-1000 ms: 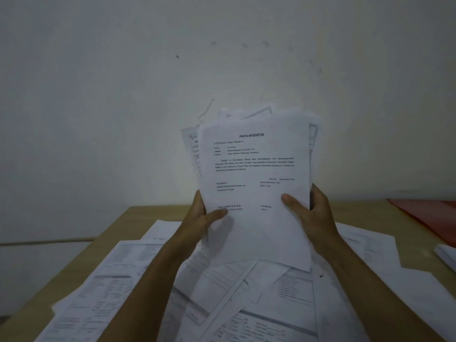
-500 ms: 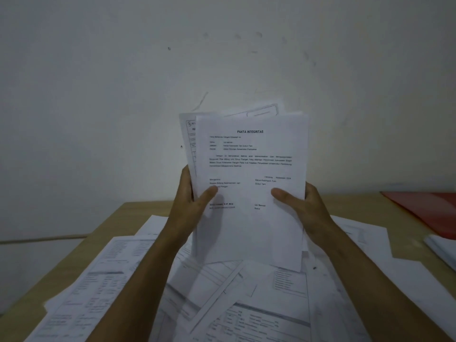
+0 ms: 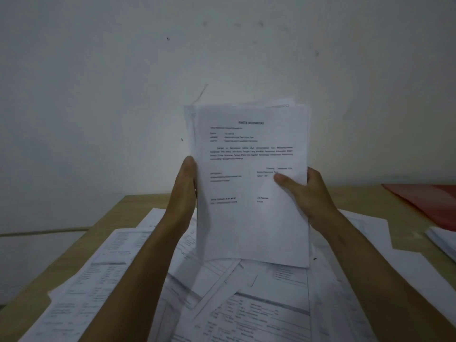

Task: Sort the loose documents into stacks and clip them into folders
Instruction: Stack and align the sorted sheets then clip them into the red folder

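Observation:
I hold a stack of white printed documents (image 3: 251, 223) upright in front of me, its bottom edge down on the loose papers. The top sheet has a bold heading and typed paragraphs. My right hand (image 3: 311, 196) grips the stack's right edge, with the thumb on the front sheet and the fingers behind. My left hand (image 3: 183, 191) lies straight along the stack's left edge and presses against it; no thumb shows on the front. A few sheets stick out slightly at the top left.
Several loose printed documents (image 3: 246, 304) lie overlapping across the wooden table (image 3: 118, 213). A red folder (image 3: 429, 203) lies at the far right, with a small pile of white sheets (image 3: 444, 240) in front of it. A pale wall stands behind the table.
The fanned sheets have been drawn together into a tidier stack. My left thumb has come off the front sheet and that hand now lies flat on the left edge. My right hand has moved higher.

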